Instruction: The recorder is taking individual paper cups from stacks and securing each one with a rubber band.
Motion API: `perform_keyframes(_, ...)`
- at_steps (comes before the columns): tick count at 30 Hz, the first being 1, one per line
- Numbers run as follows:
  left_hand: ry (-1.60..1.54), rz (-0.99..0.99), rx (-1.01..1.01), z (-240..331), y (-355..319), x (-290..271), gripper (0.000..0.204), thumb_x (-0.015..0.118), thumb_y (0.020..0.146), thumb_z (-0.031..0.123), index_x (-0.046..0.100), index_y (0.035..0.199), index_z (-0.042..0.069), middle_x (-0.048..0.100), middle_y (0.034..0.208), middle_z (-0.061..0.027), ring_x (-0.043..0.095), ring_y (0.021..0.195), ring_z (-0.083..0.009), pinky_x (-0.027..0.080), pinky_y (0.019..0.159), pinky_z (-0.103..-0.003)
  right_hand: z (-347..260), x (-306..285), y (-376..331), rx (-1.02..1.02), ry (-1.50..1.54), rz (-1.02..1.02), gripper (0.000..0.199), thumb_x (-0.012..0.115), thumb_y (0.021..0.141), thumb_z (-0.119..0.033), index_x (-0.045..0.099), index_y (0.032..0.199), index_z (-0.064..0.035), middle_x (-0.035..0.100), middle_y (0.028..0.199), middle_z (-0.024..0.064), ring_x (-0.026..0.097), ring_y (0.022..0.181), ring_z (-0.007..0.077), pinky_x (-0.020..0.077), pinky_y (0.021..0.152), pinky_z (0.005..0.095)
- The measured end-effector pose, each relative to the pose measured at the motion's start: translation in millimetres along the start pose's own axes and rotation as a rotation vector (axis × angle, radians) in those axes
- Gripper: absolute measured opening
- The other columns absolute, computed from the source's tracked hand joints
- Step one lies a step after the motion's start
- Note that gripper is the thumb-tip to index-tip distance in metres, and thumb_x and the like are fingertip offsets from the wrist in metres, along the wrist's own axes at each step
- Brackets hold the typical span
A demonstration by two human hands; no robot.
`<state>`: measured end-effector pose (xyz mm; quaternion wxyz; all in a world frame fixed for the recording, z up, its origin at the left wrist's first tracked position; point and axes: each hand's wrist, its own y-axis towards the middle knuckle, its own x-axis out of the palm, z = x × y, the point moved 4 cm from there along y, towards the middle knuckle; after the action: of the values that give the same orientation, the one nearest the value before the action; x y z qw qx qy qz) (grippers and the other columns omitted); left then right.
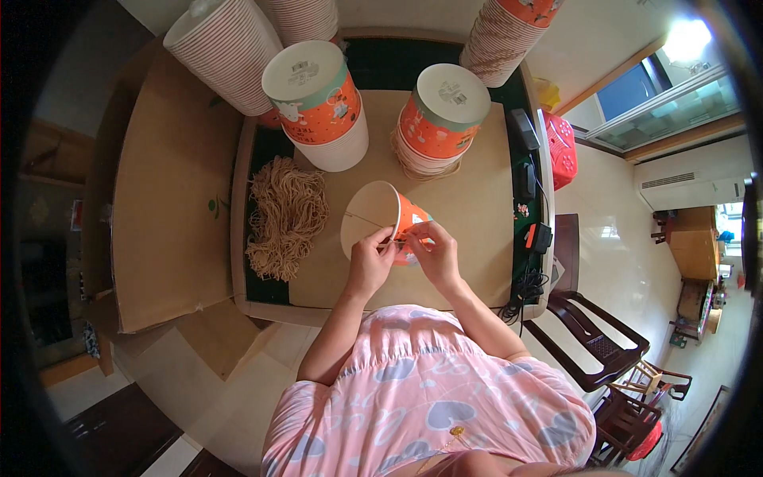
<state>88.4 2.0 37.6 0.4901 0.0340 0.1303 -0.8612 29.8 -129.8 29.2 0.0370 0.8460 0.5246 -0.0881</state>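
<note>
A paper bucket (pixel 370 213), white inside and orange with printed figures outside, lies tilted on the cardboard sheet with its mouth facing left. A thin string (pixel 366 219) crosses its opening. At the near rim, my left hand (pixel 372 261) is closed with thumb and fingers pinching the bucket's edge. My right hand (pixel 436 253) is closed too, its fingertips pinched against the orange outer wall, close to the left fingers. What lies between the right fingertips is tiny and partly hidden; it looks like the string's end. A bundle of beige strings (pixel 288 216) lies to the left.
Upside-down bucket stacks (pixel 330 107) (pixel 445 119) stand beyond my hands, with nested stacks (pixel 222 52) (pixel 509 40) farther back. A large cardboard box (pixel 179 199) borders the table's left. Black adapters (pixel 538 238) and coiled cable (pixel 528 289) lie along the right edge. A dark chair (pixel 592 338) stands right.
</note>
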Motion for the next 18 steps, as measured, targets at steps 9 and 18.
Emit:
perform_keyframes(9, 0.024, -0.006, 0.01, -6, 1, 3, 0.025, 0.055, 0.084, -0.002, 0.061, 0.108, -0.001, 0.068, 0.088, -0.007, 0.063, 0.078, -0.0097, 0.05, 0.069, -0.024, -2, -1, 0, -0.079, -0.082, 0.021, 0.009, 0.065, 0.08, -0.002, 0.059, 0.087, -0.0004, 0.062, 0.086, 0.0089, 0.064, 0.076, 0.0174, 0.0546, 0.062, 0.0288)
perform_keyframes(18, -0.025, -0.057, 0.056, -4, 1, 12, 0.023, 0.056, 0.085, 0.003, 0.061, 0.107, -0.003, 0.068, 0.085, -0.0098, 0.064, 0.076, -0.0115, 0.05, 0.065, -0.024, -3, -6, -3, -0.071, -0.121, 0.022, 0.009, 0.065, 0.08, 0.0, 0.06, 0.087, -0.0004, 0.061, 0.087, 0.0094, 0.064, 0.077, 0.0185, 0.0552, 0.064, 0.0298)
